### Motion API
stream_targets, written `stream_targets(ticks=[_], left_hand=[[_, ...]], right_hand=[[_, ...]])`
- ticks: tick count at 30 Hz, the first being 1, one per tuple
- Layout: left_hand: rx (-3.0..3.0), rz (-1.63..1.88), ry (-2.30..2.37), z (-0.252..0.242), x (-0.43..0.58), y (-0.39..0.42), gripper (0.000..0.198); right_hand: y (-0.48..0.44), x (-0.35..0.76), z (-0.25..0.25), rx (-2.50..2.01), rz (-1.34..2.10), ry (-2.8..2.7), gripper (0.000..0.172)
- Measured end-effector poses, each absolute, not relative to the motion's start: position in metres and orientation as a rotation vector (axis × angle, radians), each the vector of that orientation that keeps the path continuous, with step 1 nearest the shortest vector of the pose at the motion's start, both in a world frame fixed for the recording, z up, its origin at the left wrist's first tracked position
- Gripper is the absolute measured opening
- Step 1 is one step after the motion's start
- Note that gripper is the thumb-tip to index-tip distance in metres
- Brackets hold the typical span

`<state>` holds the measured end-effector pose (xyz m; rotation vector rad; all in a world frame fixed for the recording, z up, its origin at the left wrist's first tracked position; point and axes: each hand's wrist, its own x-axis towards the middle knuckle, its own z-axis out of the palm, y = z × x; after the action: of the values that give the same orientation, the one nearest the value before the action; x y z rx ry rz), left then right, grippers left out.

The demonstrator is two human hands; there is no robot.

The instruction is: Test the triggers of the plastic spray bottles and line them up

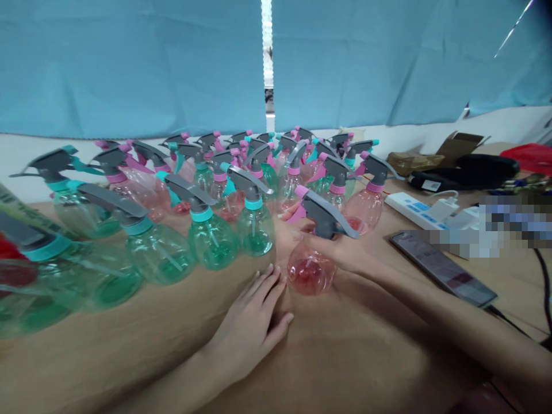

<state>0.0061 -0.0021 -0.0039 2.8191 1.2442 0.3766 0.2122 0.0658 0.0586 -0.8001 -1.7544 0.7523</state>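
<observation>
Grips pink bottle (311,273) round the neck with right hand (334,248); lays uncurled left hand (252,322) on table (129,351), near green bottles (212,244) with tubes (173,262) inside.

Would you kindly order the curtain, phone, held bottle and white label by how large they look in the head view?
Largest: curtain
Middle: held bottle and phone, too close to rank, since the right hand partly hides the bottle
Smallest: white label

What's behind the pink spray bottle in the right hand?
Other spray bottles stand behind the pink bottle, with a blue sheet beyond. The right hand and gray sprayer head hide parts of the nearest ones.
</observation>
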Motion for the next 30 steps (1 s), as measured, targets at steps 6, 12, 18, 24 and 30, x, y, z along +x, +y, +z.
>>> stream_targets(ticks=[6,12,18,24,30], left_hand=[[2.800,0.402,1.231,-0.003,0.006,-0.002,0.051],[2.791,0.404,1.230,-0.004,0.006,-0.002,0.052],[2.807,0.372,1.247,-0.003,0.006,-0.003,0.053],[2.806,0.396,1.251,-0.004,0.005,-0.002,0.052],[2.799,0.406,1.234,-0.004,0.006,-0.002,0.052]], right_hand=[[0.066,0.215,0.053,-0.961,0.732,-1.752,0.020],[0.061,0.212,0.062,-0.948,0.769,-1.745,0.018],[0.054,0.208,0.076,-0.906,0.862,-1.660,0.008],[0.054,0.210,0.073,-0.892,0.811,-1.653,0.013],[0.057,0.209,0.072,-0.940,0.771,-1.692,0.021]])
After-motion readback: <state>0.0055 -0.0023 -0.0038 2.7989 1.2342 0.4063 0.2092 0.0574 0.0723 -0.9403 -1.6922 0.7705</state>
